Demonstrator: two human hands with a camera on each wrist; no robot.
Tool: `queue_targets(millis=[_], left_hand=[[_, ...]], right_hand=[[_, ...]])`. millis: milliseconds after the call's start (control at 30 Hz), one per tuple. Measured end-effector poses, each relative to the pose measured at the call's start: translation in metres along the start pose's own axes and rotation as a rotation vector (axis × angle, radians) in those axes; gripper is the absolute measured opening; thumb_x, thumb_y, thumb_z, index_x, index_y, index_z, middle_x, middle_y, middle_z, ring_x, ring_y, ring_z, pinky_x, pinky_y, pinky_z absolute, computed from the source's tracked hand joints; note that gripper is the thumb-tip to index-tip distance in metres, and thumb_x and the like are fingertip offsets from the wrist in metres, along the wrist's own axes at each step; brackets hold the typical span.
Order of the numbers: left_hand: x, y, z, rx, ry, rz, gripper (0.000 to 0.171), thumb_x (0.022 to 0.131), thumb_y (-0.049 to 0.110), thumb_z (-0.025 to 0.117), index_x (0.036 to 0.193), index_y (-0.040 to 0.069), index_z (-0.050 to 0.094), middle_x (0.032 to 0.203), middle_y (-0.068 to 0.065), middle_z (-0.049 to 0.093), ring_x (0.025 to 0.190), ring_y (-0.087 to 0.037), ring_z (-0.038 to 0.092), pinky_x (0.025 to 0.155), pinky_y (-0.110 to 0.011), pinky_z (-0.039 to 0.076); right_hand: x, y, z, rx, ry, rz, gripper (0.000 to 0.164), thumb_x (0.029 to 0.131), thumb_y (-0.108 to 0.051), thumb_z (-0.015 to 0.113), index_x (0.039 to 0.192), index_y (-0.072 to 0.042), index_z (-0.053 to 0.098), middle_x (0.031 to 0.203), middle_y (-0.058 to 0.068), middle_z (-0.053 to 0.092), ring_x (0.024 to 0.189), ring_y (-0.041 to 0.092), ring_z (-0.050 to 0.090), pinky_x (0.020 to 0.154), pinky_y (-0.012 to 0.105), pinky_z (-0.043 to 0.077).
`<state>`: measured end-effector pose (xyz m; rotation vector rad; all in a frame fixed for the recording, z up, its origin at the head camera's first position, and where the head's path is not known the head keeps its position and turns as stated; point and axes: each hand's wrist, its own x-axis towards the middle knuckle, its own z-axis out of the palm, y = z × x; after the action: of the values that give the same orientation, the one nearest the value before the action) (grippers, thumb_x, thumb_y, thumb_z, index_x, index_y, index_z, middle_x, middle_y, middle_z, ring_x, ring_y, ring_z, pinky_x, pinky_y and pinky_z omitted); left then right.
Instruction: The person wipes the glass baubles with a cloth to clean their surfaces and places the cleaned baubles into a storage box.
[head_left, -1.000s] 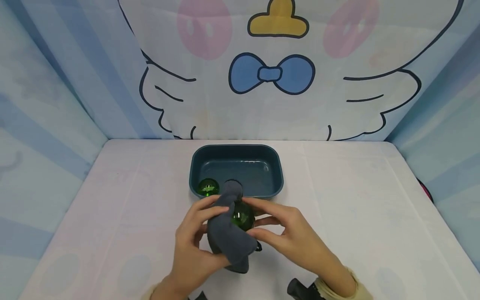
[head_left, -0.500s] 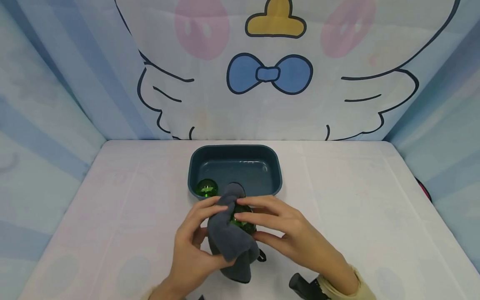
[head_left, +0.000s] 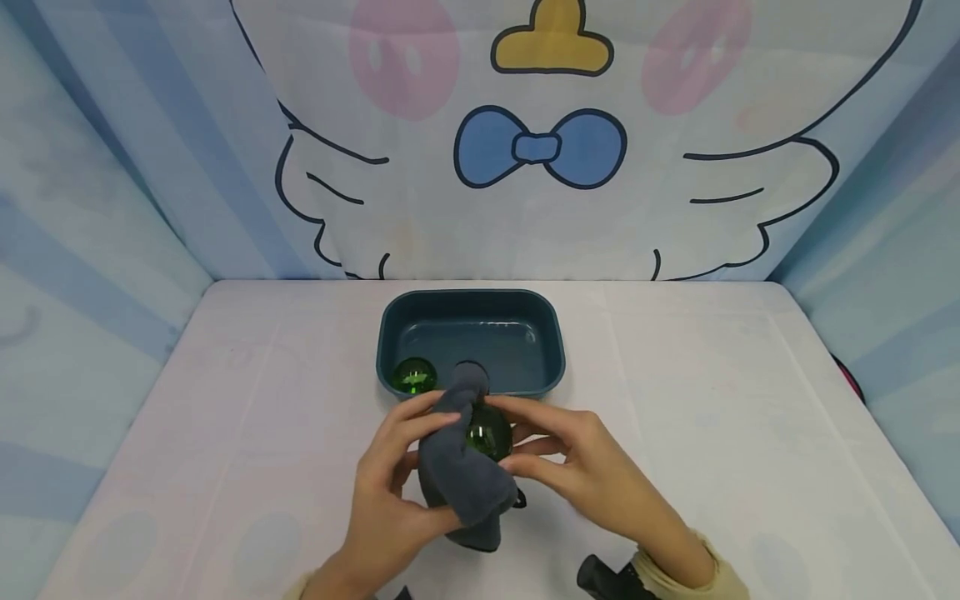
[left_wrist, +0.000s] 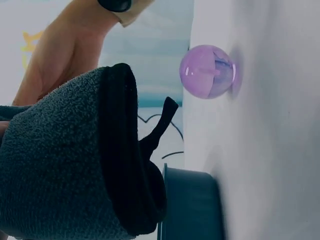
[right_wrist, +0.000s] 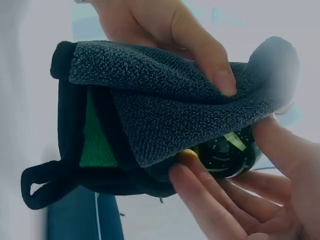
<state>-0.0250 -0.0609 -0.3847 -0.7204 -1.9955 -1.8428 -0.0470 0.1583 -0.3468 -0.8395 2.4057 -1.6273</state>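
A dark grey terry cloth (head_left: 457, 475) with black edging and a hanging loop (right_wrist: 37, 185) is wrapped partly round a transparent green ball (head_left: 489, 431). My left hand (head_left: 393, 479) grips the cloth from the left, its thumb pressing the near fold. From the right, my right hand (head_left: 577, 458) pinches the ball between thumb and fingers. The right wrist view shows the ball (right_wrist: 227, 154) under the cloth's edge. Both hands hold this bundle in front of the dark teal tray (head_left: 480, 292). A second green ball (head_left: 415, 376) lies in the tray's near left corner.
In the left wrist view a clear purple ball (left_wrist: 207, 71) sits on the white tabletop (left_wrist: 270, 150); the head view does not show it. Printed curtains (head_left: 105, 208) stand round the table's back and sides.
Half a second ago my right fingers lay over the green ball's top; now they are back at its far right side and more of it shows. The cloth has shifted slightly.
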Motion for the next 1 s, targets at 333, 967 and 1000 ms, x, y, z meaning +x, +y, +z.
queue_targets(millis=[333,967,1000], left_hand=[[0.001,0.001,-0.001,-0.030,0.024,-0.016,0.072,0.061,-0.012,0.088,0.127,0.001,0.060,0.135,-0.018,0.053,0.120,-0.018,0.058,0.076,-0.025,0.060],[0.002,0.003,-0.001,-0.101,-0.012,-0.071,0.069,0.067,-0.012,0.085,0.129,-0.001,0.059,0.136,-0.018,0.052,0.121,-0.018,0.058,0.072,-0.031,0.061],[0.002,0.004,0.000,-0.098,-0.013,-0.071,0.069,0.067,-0.012,0.085,0.129,0.000,0.059,0.136,-0.018,0.052,0.121,-0.018,0.058,0.072,-0.030,0.061]], right_hand=[[-0.001,-0.005,-0.005,-0.130,-0.020,-0.127,0.059,0.090,-0.011,0.073,0.145,-0.011,0.049,0.143,0.006,0.053,0.122,0.017,0.060,0.092,0.030,0.056],[0.001,-0.003,-0.010,-0.371,0.030,-0.480,0.054,0.085,-0.014,0.077,0.136,-0.006,0.059,0.137,0.009,0.060,0.123,0.023,0.058,0.103,0.026,0.048],[0.000,-0.003,-0.010,-0.374,0.039,-0.468,0.057,0.084,-0.013,0.079,0.137,-0.006,0.058,0.136,0.009,0.061,0.121,0.022,0.060,0.102,0.025,0.049]])
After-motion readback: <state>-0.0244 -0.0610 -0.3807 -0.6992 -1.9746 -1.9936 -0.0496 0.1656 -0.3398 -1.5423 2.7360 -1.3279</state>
